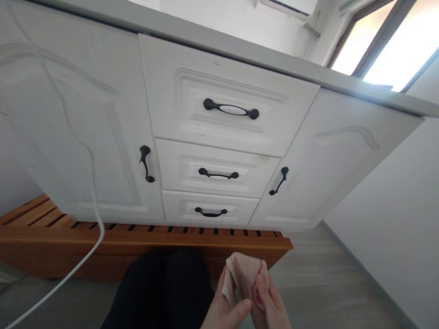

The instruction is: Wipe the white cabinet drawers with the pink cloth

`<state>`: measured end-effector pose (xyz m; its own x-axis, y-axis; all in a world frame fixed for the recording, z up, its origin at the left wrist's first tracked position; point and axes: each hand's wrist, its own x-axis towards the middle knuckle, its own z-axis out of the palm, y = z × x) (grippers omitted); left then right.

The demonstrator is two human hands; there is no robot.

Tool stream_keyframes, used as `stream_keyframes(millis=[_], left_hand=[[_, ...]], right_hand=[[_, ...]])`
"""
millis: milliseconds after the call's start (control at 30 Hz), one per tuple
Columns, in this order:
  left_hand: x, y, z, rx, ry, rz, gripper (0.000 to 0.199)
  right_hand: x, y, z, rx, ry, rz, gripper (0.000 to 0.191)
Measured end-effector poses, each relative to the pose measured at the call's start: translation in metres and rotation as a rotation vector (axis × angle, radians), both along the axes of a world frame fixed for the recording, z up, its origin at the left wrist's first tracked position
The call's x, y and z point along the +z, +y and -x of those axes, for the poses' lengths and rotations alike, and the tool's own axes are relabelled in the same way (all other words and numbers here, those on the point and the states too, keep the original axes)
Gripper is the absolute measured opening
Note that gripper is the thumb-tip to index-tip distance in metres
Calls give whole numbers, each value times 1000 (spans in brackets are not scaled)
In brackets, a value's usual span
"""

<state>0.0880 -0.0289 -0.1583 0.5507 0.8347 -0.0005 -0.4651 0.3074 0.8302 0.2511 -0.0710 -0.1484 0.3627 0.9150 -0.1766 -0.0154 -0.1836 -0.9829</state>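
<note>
Low in the view, both hands hold a folded pale pink cloth [245, 269] with a red pattern on its right side. My left hand [224, 310] grips the left edge, its thumb laid across the lower part. On the other side my right hand [272, 304] closes round the cloth, fingers over the red pattern. The cloth is bunched, with an open fold facing left. Beyond the hands stands a white cabinet [219, 151] with three drawers in the middle and a door on each side; neither hand touches it.
The cabinet rests on a slatted wooden bench [144, 235]. A white cable [92, 183] hangs down the left. Dark-clothed legs [164, 292] are before the bench. Grey floor [315, 274] and a white wall [387, 205] lie right; a window [394, 41] is top right.
</note>
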Motion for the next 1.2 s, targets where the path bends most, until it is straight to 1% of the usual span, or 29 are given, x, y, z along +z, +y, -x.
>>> stream_keyframes(millis=[33, 67, 133, 167, 200, 233, 267, 300, 367, 433, 467, 500, 567, 667, 767, 833, 900, 1000, 1100, 1200], left_hand=[[1, -1, -4, 28, 14, 6, 96], [2, -1, -7, 78, 40, 22, 93], [9, 0, -9, 163, 104, 83, 76], [15, 1, -8, 172, 117, 138, 67], [22, 3, -7, 142, 112, 202, 60], [31, 6, -4, 83, 81, 266, 57], [41, 9, 0, -2, 28, 324, 56], [52, 13, 4, -106, -37, 359, 54], [71, 19, 10, -272, -131, 346, 52], [83, 24, 15, -326, -124, 336, 51], [86, 25, 16, -326, -108, 338, 51], [86, 25, 16, -311, -94, 342, 50], [80, 24, 13, -263, -82, 350, 49], [62, 18, 3, -148, -76, 392, 50], [45, 9, -14, -32, -91, 461, 53], [37, 2, -27, 12, -114, 449, 58], [34, -5, -38, 64, -86, 356, 62], [35, -10, -44, 129, 59, 223, 66], [37, -5, -38, 110, 120, 218, 66], [37, 7, -30, 129, 93, 202, 67]], right_hand=[[1, -2, -4, -15, -40, -8, 71], [4, -4, -8, -48, -67, 8, 70], [12, -7, -17, -134, -108, 37, 70], [16, -9, -22, -173, -129, 40, 70], [22, -10, -27, -203, -150, 43, 70], [27, -11, -33, -213, -170, 46, 69], [32, -13, -38, -197, -191, 49, 68], [38, -14, -44, -150, -209, 50, 65], [48, -17, -54, 12, -226, 42, 59], [56, -17, -61, 158, -219, 26, 55], [58, -16, -64, 191, -217, 21, 54], [59, -15, -66, 193, -225, 18, 54], [55, -11, -67, 128, -276, 23, 54], [43, -5, -61, 3, -389, 24, 55], [30, -2, -41, -92, -476, 7, 54], [22, -1, -20, -116, -513, -34, 50], [13, 1, 2, -104, -547, -116, 48], [-3, 5, 25, -82, -608, -234, 49], [-14, 6, 36, 0, -662, -257, 54], [-13, 5, 41, 46, -710, -282, 61]])
